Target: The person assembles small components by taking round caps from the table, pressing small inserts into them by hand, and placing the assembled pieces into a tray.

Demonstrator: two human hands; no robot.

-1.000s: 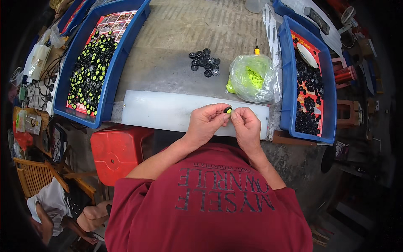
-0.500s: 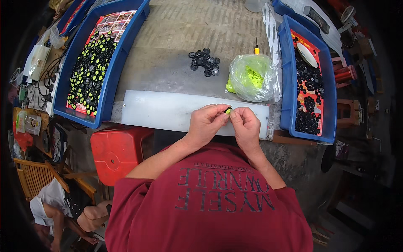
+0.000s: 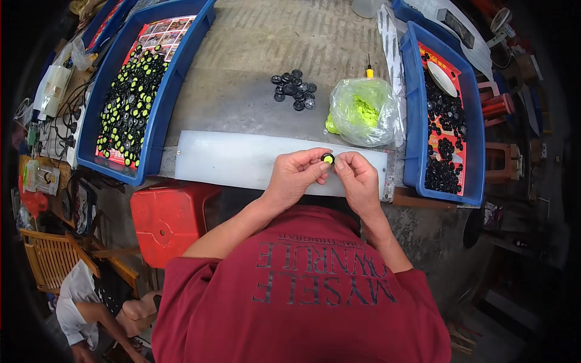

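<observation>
A small black wheel-like disc (image 3: 327, 158) with a yellow-green centre faces up above the white board (image 3: 230, 158). My left hand (image 3: 295, 175) pinches it between thumb and fingers. From the other side, the closed thumb and fingertips of my right hand (image 3: 358, 180) meet its right edge. Beyond my hands, a loose pile of plain black discs (image 3: 295, 88) lies on the grey table. To the right of that pile, a clear plastic bag (image 3: 381, 130) holds many small yellow-green pieces (image 3: 365, 110).
At the left, a blue tray (image 3: 158, 130) holds black discs with yellow-green centres. Another blue tray (image 3: 414, 121) at the right contains black parts and a white oval dish (image 3: 442, 79). A yellow-handled pointed tool (image 3: 370, 72) stands behind the bag. A red stool (image 3: 166, 221) and a seated person (image 3: 91, 302) are lower left.
The disc has tilted to show its yellow-green centre, and my right fingertips have shifted a little toward its edge. The seated person at lower left has leaned forward.
</observation>
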